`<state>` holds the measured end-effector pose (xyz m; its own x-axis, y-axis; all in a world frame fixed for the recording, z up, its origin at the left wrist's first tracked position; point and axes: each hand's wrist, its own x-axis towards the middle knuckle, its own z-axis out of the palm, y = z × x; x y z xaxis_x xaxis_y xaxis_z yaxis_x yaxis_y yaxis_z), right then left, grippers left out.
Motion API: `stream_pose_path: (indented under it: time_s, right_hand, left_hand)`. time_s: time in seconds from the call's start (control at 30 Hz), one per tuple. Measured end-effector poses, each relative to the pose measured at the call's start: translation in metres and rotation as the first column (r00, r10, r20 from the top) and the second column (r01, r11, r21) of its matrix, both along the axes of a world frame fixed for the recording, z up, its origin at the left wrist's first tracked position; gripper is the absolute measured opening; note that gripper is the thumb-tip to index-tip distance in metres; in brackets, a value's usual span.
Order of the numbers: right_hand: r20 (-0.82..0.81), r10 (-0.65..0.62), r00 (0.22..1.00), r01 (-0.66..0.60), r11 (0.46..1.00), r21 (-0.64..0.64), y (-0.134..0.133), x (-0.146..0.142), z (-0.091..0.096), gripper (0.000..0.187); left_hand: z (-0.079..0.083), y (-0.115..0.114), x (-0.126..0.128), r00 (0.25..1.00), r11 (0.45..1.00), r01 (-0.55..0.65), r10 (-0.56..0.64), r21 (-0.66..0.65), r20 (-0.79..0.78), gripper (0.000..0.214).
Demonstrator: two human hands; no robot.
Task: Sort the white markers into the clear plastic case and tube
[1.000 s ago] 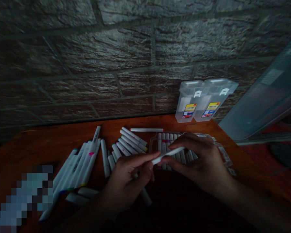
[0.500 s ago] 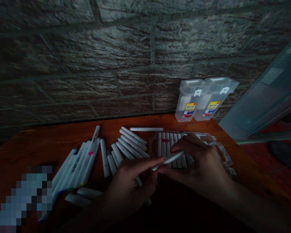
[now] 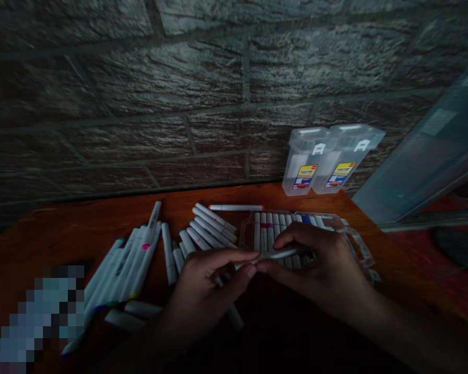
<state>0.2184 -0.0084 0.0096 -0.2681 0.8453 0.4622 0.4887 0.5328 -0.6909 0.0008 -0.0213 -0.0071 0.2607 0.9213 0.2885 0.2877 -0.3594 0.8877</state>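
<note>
Between my two hands a white marker (image 3: 283,254) lies nearly level, tilted slightly up to the right. My left hand (image 3: 208,285) pinches its left end between thumb and fingers. The fingers of my right hand (image 3: 320,259) are closed around its middle and right part. Just behind the hands is an open clear plastic case (image 3: 247,234) with a row of white markers (image 3: 263,236) in it, some with red, purple or blue bands. My right hand hides part of this row.
Loose white markers (image 3: 208,231) lie left of the case, and another group (image 3: 134,259) is farther left. One orange-ended marker (image 3: 236,208) lies near the wall. Two clear labelled boxes (image 3: 320,161) stand at the table's back right. A brick wall (image 3: 218,130) rises behind the table.
The marker has shifted a little left and turned flatter in my fingers. My right hand has lowered slightly, and more of the case's row, including a blue-banded marker, shows behind it.
</note>
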Motion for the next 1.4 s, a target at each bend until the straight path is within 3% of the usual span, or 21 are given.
stream_pose_path:
  time_s: [0.2, 0.37, 0.5, 0.7, 1.17, 1.4]
  right_hand:
    - [-0.064, 0.022, 0.998, -0.028, 0.996, -0.085, 0.0007, -0.0020, 0.0002, 0.013]
    - [-0.158, 0.061, 0.986, -0.091, 0.977, -0.192, 0.0024, -0.0035, -0.0001, 0.010]
    - [-0.231, 0.074, 0.970, -0.138, 0.951, -0.277, 0.0044, -0.0019, -0.0020, 0.010]
    - [-0.336, 0.078, 0.939, -0.210, 0.902, -0.377, 0.0055, -0.0022, -0.0020, 0.008]
    - [-0.424, 0.129, 0.896, -0.314, 0.861, -0.401, 0.0043, -0.0015, -0.0017, 0.006]
    - [-0.490, 0.115, 0.864, -0.373, 0.800, -0.470, 0.0009, -0.0037, -0.0017, 0.009]
  left_hand:
    - [0.0010, 0.0045, 0.0015, 0.992, 0.997, -0.037, 0.045, -0.069, 0.114, 0.012]
    - [-0.0014, 0.0057, -0.0016, 0.991, 0.988, -0.065, 0.079, -0.138, 0.104, 0.010]
    - [0.0020, 0.0053, -0.0026, 0.983, 0.972, -0.035, 0.075, -0.231, 0.165, 0.006]
    - [0.0059, 0.0062, -0.0018, 0.978, 0.965, 0.004, 0.051, -0.262, 0.202, 0.005]
    - [0.0081, 0.0064, -0.0011, 0.979, 0.957, -0.027, 0.084, -0.288, 0.185, 0.015]
    - [0.0056, 0.0064, -0.0024, 0.983, 0.966, -0.031, 0.075, -0.257, 0.165, 0.014]
